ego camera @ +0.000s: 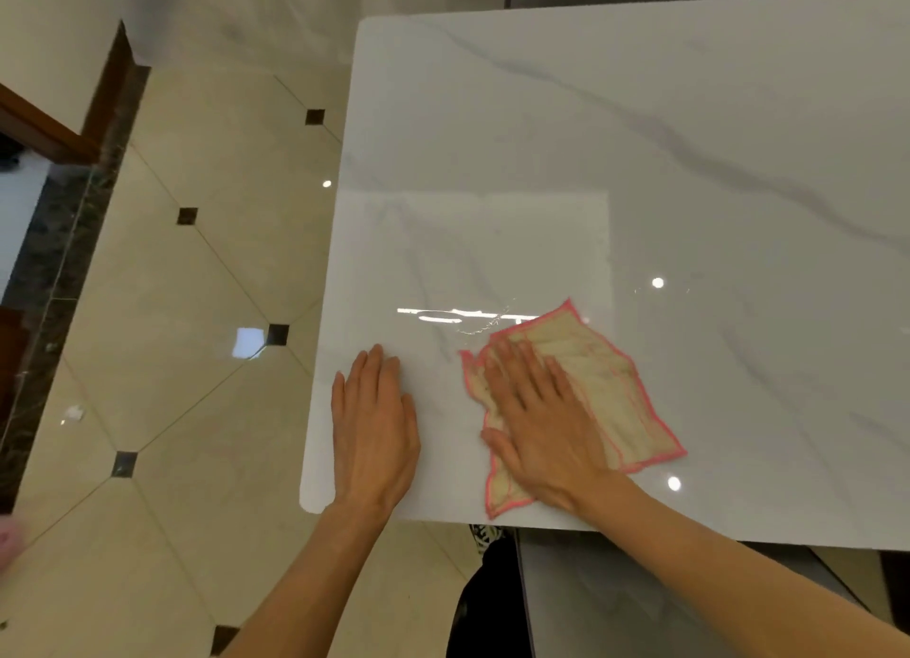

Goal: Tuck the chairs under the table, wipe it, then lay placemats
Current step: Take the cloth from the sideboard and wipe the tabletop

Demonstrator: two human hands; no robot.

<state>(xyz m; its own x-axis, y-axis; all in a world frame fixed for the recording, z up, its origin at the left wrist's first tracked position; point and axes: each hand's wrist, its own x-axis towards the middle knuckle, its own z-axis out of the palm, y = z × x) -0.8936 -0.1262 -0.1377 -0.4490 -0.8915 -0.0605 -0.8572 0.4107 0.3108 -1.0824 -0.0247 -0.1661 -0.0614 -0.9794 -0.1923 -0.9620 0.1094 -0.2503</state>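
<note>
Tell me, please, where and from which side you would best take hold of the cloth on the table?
I would pinch the cloth at its far pointed corner, coming from above on the far right. That corner lies bare and flat on the table, while the right hand presses flat on the near left part. The left hand rests on the table beside it.

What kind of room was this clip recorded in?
Probably a home dining area: a glossy white marble-look table being wiped with a pink-edged beige cloth, a polished cream tiled floor with small dark diamond insets, and wooden trim along the wall.
</note>
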